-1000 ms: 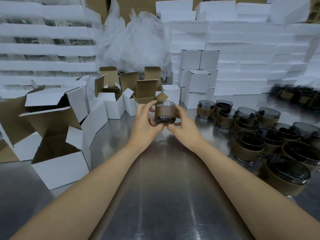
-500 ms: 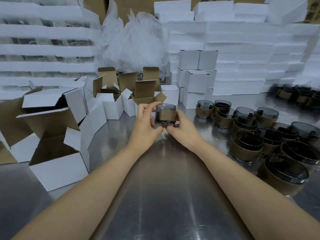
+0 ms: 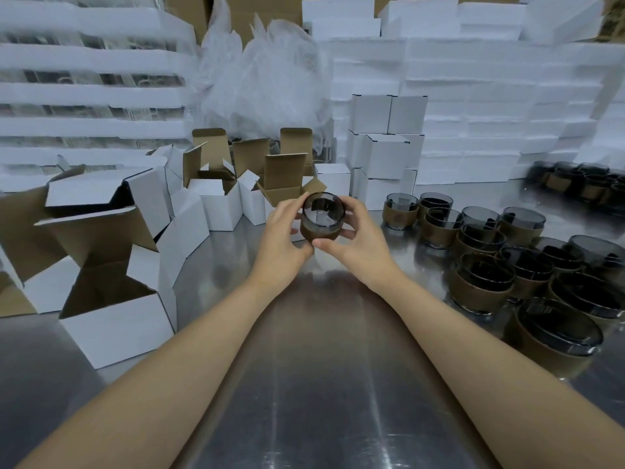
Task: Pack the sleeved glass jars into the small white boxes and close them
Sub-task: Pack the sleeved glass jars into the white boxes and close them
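Note:
A dark glass jar (image 3: 321, 218) with a brown sleeve is held between both hands above the steel table, its open mouth tipped toward me. My left hand (image 3: 280, 231) grips its left side, and my right hand (image 3: 362, 238) grips its right side and bottom. Just behind the jar stands an open small white box (image 3: 287, 192) with its brown flap raised. Several more sleeved jars (image 3: 483, 282) stand on the table at the right.
Several open white boxes (image 3: 115, 319) crowd the left of the steel table (image 3: 321, 384). Closed white boxes (image 3: 385, 154) are stacked behind the centre. Foam sheets (image 3: 490, 113) and crumpled clear plastic (image 3: 263, 79) fill the back.
The jar has tipped from sideways, base toward me, to its mouth facing me. Both hands have turned it in place while keeping their grip.

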Demonstrator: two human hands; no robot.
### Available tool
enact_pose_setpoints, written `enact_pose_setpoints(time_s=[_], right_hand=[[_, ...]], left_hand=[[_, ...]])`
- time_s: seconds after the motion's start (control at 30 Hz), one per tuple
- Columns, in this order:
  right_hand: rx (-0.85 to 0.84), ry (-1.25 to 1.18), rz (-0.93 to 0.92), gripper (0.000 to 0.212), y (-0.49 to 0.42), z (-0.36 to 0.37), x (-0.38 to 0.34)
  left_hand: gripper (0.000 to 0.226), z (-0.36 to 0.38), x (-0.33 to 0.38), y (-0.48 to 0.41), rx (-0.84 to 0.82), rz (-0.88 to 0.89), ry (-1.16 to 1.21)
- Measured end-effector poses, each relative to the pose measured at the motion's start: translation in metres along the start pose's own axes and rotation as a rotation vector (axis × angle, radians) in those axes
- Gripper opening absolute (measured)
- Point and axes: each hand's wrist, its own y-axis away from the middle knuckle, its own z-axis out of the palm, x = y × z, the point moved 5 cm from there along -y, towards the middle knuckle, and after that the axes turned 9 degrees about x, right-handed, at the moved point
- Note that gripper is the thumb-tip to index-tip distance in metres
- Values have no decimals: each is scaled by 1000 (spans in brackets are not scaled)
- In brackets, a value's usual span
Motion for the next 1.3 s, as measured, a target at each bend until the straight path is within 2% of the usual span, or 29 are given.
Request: enact_pose_setpoints(time_s=[0.13,0.27,0.43,0.67,0.77,0.83,0.87,1.0,1.17,1.3], right_hand=[[55,-26,-116,74,0,2,-3],[38,-11,-180,69,0,4,-4],[24,-19,-192,69,1,5,-4],[-14,-113,-15,67,1,1,-4],[-39,-312,114,46,0,-1,-1],[-54,-413,205,28,-1,-1,2],[-58,-435,256,27,-1,-1,4],[-68,-395,435,50,-3,-1,16],[-154,-288,429,67,-1,6,16],[-158,-233,415,59,-1,6,17]], left_hand=[[77,2,1,0,-7,-12,42],[72,0,-1,0,28,-20,53],[70,1,-2,0,28,-22,44],[60,4,-3,1,-39,-65,105],[62,6,-5,1,-47,-107,169],[66,6,-4,1,-57,-79,131],[66,6,-3,0,-66,-63,117],[61,8,0,2,-121,-58,144],[62,4,1,2,-47,-91,239],[36,3,-1,1,-28,-123,253]])
